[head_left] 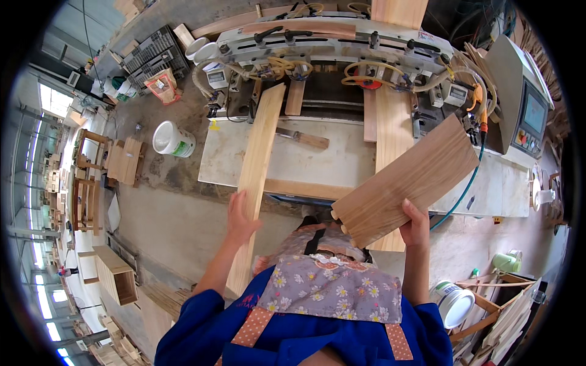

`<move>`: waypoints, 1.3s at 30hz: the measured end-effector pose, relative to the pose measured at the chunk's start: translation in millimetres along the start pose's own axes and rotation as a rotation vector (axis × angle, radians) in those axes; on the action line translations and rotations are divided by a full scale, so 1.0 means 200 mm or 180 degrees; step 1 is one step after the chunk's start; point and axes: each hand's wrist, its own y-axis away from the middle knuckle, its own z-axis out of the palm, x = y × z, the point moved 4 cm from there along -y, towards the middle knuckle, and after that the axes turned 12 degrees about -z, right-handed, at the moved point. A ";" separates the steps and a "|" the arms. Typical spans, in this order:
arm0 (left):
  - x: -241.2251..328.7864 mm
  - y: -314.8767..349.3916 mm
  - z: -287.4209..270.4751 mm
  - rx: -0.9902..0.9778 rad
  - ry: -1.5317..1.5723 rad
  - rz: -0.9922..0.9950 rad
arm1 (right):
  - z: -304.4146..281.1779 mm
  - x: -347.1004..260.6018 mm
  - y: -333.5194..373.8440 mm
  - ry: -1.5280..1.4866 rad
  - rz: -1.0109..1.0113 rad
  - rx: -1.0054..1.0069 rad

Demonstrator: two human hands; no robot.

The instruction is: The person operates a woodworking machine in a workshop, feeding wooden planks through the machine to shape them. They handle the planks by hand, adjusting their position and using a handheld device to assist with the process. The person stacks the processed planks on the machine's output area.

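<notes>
My right hand [417,224] grips a brown wooden panel [408,180] by its near edge, thumb on top. The panel is tilted above the right side of the worktable, and short round dowels [339,222] stick out of its lower left end. With fingers extended, my left hand [242,219] rests on a long pale board [261,143], which runs from the machine's left side back toward my body. Another pale board [394,125] lies under the raised panel, partly hidden by it. Between the two boards, a wooden-handled chisel or similar flat tool [311,139] lies on the white tabletop [290,165].
A machine [332,41] with hoses and clamps spans the table's back. A control box with a screen [532,116] stands at right. White buckets [174,139] are on the floor at left and near my right elbow. Scrap wood [510,326] leans at lower right; a teal hose [467,198] hangs nearby.
</notes>
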 end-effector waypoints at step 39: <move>1.68 0.29 0.68 -0.6228 0.1562 -0.0777 | -1.74 -0.66 0.02 -0.0400 -0.0521 0.1899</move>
